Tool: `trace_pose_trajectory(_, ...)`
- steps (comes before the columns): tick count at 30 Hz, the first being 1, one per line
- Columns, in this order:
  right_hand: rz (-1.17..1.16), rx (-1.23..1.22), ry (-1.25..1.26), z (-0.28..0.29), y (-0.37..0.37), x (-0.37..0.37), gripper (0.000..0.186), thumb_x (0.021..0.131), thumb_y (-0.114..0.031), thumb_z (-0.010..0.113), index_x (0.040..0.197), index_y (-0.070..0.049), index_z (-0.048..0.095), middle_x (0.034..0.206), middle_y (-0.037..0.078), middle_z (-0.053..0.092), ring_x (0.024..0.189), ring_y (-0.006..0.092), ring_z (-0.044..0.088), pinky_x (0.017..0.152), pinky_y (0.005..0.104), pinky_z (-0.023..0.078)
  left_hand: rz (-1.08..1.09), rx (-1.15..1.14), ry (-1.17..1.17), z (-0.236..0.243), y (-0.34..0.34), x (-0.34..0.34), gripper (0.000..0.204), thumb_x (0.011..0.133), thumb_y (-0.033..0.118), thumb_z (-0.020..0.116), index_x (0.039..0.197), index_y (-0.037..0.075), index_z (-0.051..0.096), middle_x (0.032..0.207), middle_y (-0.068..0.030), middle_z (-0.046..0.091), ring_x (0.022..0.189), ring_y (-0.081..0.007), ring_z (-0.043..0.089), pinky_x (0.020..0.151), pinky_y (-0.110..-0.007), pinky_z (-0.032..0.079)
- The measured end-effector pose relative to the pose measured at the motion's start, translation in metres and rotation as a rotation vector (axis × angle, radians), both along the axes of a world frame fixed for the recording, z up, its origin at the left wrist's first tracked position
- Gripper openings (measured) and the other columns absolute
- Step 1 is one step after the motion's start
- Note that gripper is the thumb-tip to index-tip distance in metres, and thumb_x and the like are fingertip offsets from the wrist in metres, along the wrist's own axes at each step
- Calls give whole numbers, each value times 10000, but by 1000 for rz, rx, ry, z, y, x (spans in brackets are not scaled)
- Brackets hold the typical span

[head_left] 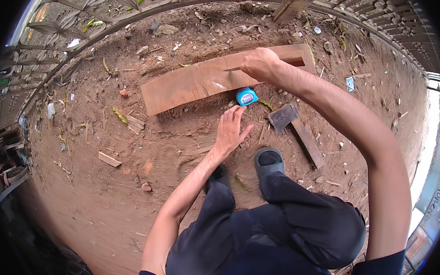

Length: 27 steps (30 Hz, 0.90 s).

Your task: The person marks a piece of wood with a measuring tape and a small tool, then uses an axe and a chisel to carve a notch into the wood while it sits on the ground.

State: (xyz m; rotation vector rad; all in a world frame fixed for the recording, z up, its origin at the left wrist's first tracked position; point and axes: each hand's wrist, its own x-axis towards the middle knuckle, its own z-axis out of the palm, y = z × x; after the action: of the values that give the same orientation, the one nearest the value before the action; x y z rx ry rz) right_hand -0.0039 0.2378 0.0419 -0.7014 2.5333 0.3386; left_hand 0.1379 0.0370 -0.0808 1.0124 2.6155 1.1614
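Note:
A long reddish-brown wooden plank (187, 87) lies across the dirt in front of me, with cracks along its near edge. Over its right half, my right hand (260, 64) is closed around a slim tool (233, 69), whose thin dark end sticks out leftward; the rest is hidden by my fingers. Just right of that hand, a darker brown wooden piece (295, 62) shows against the plank; whether it belongs to the tool I cannot tell. A blue tape measure (246, 96) rests against the plank's near edge. My left hand (229, 129) is open, fingertips close to the tape measure.
A hatchet (305, 140) with a dark metal head lies right of the tape measure. My sandalled feet (269, 161) are near it. Wood offcuts (109, 159) and litter dot the dirt. Metal grillwork (65, 31) curves around the far side, with a wooden post (300, 1) there.

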Motion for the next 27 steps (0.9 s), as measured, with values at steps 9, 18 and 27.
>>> trace_pose_trajectory(9,-137,-268,308,44,46,7,161,839,-179,641,762,-45,684,730,155,698,715,318,703,626,424,543,270,4,-69,10,26,-19,479,843,227,746,1208,37,501,1157,-146,531,1089,-317,524,930,-439,420)
trace_pose_trajectory(18,-977,-661,149,38,42,186,311,983,-345,547,952,-44,619,668,226,631,682,444,637,607,520,487,391,57,-141,-11,32,-26,424,878,242,702,1180,-8,542,1084,-157,559,1020,-330,533,899,-442,425)
trace_pose_trajectory(27,-1212,-795,43,-45,22,257,320,971,-317,572,944,-2,624,653,235,618,656,432,637,578,494,465,282,-16,-41,4,38,-14,401,837,279,733,1115,66,537,1013,-89,589,987,-265,532,866,-387,360)
